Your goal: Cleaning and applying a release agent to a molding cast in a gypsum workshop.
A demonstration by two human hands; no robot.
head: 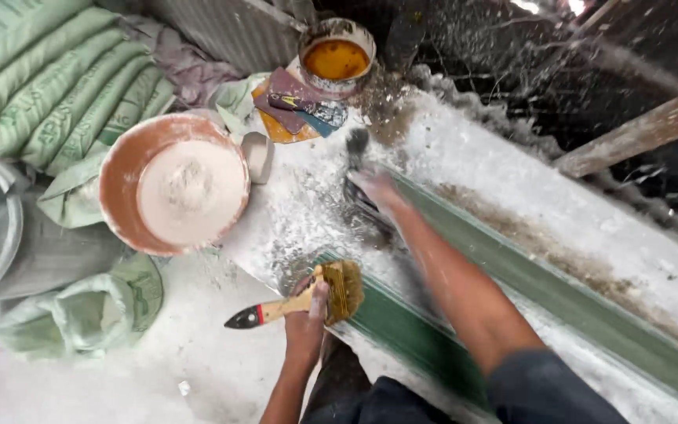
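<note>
Your left hand (305,318) was shut tight around the handle of a wide paintbrush (308,297), with the bristles pressed down on the near end of the long green panel (512,275). Your right hand (377,191) was stretched out farther up that same panel and it was blurry — I could not tell if its fingers were apart or closed, or if it held the dark thing (357,149) just beyond it.

White powder lay all over the floor (198,353) and on the panel. The orange bowl (173,182) full of white powder sat to the left, well apart from both hands. A small tin of yellow-brown liquid (337,56) stood at the far end, near some sanding scraps (300,110).

What could have gone wrong — I think the fast right arm could have slid on the dusty panel, or knocked the tin and spilled it. The brush could also have picked up loose powder and smeared it.
</note>
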